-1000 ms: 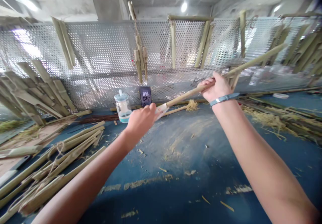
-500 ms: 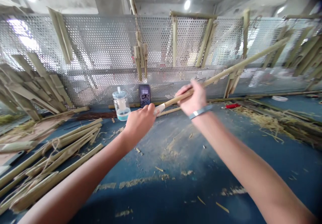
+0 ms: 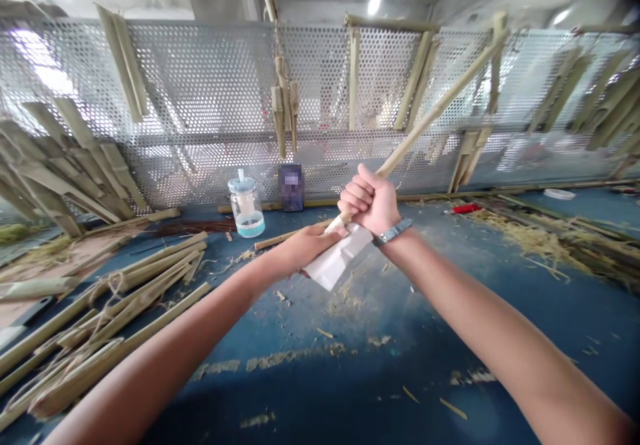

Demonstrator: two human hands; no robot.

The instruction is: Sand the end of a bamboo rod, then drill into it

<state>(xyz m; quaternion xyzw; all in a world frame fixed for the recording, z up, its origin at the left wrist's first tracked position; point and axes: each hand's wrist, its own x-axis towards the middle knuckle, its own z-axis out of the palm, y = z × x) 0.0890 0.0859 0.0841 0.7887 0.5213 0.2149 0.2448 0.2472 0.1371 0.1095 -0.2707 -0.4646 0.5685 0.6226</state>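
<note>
Pale bamboo, one long slender stick [image 3: 430,118], angles up and away from the person over the blue desk [image 3: 450,318], its thin end pointing toward a perforated metal screen [image 3: 215,78]. Right-hand fingers [image 3: 357,195] curl tightly around it, the right hand [image 3: 373,202] clamped just above the stick's lower tip. One white folded sheet [image 3: 336,258], perhaps paper, sits just below that fist. The left hand [image 3: 305,248] lies against it, fingers together, though whether they pinch it is hard to tell from here. Farther off on the desk stand one lidded clear jar [image 3: 246,210] and one blurred dark upright device [image 3: 291,187]; tied bamboo strips [image 3: 120,305] lie to the left.
</note>
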